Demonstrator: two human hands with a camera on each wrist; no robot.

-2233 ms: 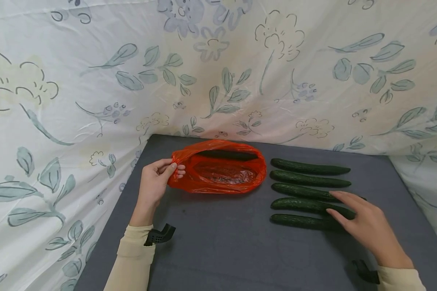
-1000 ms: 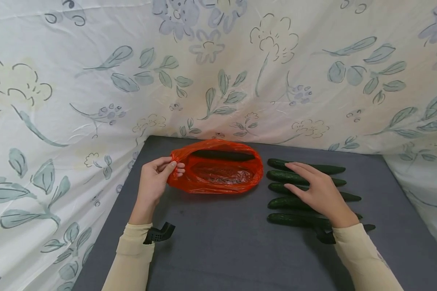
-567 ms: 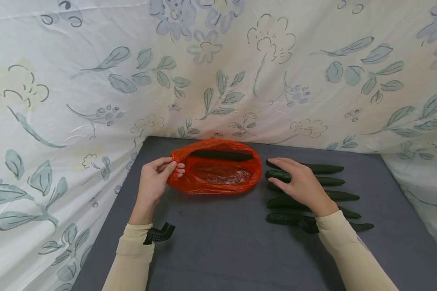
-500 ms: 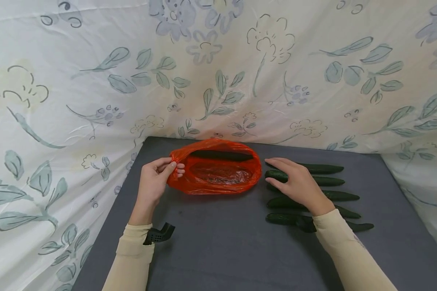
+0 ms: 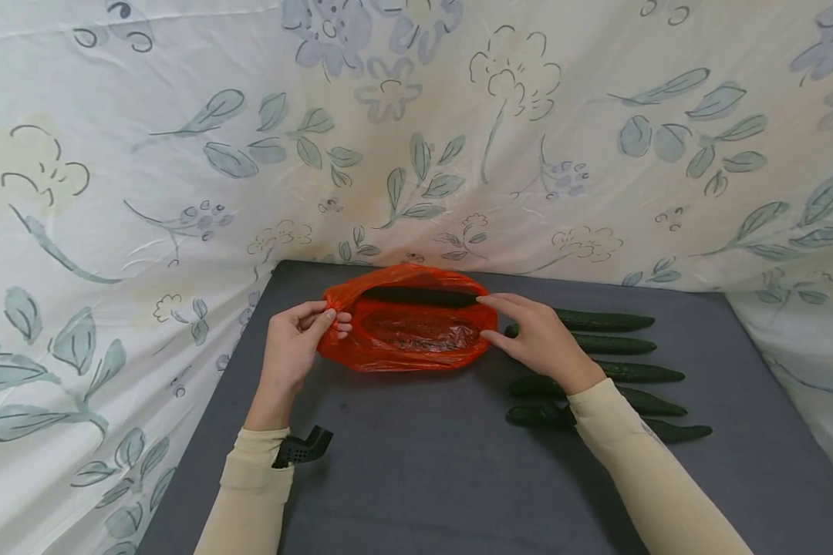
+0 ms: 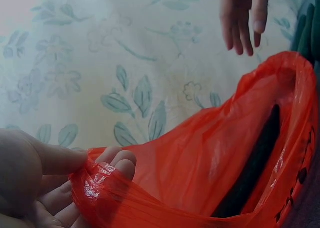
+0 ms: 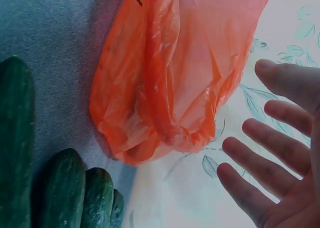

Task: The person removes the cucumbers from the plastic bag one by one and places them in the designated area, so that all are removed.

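My left hand (image 5: pixel 295 339) pinches the left edge of a red plastic bag (image 5: pixel 382 362) between thumb and fingers. Its mouth gapes toward me, and one dark green cucumber (image 5: pixel 416 296) lies inside along the back. In the left wrist view the bag film (image 6: pixel 170 173) is bunched in that hand's fingers. My right hand (image 5: pixel 544 347) hovers by the bag's right end, thumb and fingers spread, holding nothing. The right wrist view shows a gap between the right hand (image 7: pixel 280 163) and the bag (image 7: pixel 195 58). Its forearm partly covers the row of cucumbers (image 5: pixel 611 344).
Several loose cucumbers lie side by side on the dark grey table (image 5: pixel 416 462), right of the bag; the nearest cucumber (image 5: pixel 680 432) is partly under the right sleeve. A floral cloth (image 5: pixel 444 116) hangs behind the table and along its sides.
My right hand has moved left from over the cucumbers to the bag's right end, still with nothing in it. The left hand keeps its grip on the bag in the same spot.
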